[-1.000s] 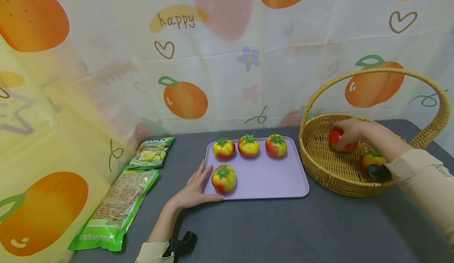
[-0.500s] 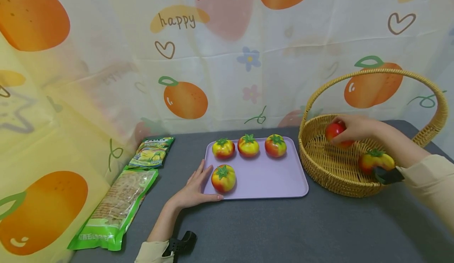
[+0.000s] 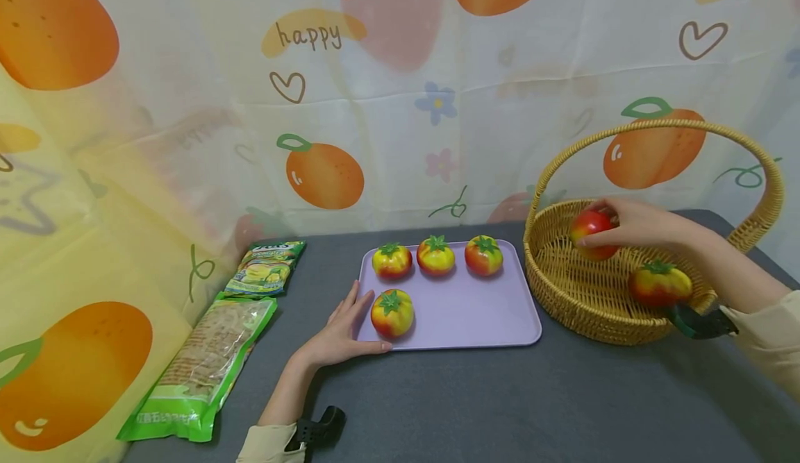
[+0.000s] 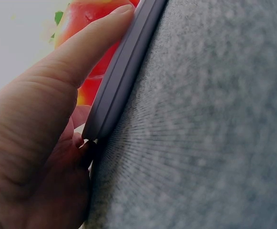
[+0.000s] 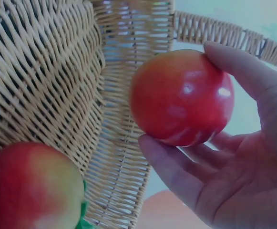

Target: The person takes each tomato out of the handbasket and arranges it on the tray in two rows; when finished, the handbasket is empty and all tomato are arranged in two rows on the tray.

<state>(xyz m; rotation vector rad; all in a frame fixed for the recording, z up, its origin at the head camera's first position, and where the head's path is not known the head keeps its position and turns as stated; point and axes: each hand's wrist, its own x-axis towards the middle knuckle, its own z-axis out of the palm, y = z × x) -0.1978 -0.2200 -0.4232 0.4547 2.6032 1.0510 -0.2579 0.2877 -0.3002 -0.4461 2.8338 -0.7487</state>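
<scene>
My right hand (image 3: 634,225) pinches a red tomato (image 3: 591,232) between thumb and fingertips, inside the wicker basket (image 3: 565,303). In the right wrist view this tomato (image 5: 181,98) shows its smooth, shiny skin, and no green calyx is seen. A second tomato (image 3: 660,284), red and yellow with a green calyx, lies in the basket below my right wrist. My left hand (image 3: 340,331) rests on the corner of the lilac tray (image 3: 471,317), fingers along its left side and thumb on the near rim. Close to that thumb sits a tomato (image 3: 392,313) on the tray.
Along the tray's back edge stand three tomatoes (image 3: 436,255) in a row. A green-edged packet (image 3: 206,366) and a smaller snack bag (image 3: 265,268) lie at the left. The basket's tall handle (image 3: 650,124) arches over my right hand. A fruit-print cloth (image 3: 387,116) hangs behind.
My right hand has raised the tomato a little inside the basket and tilted it, and more of its side shows. The left hand has stayed on the tray.
</scene>
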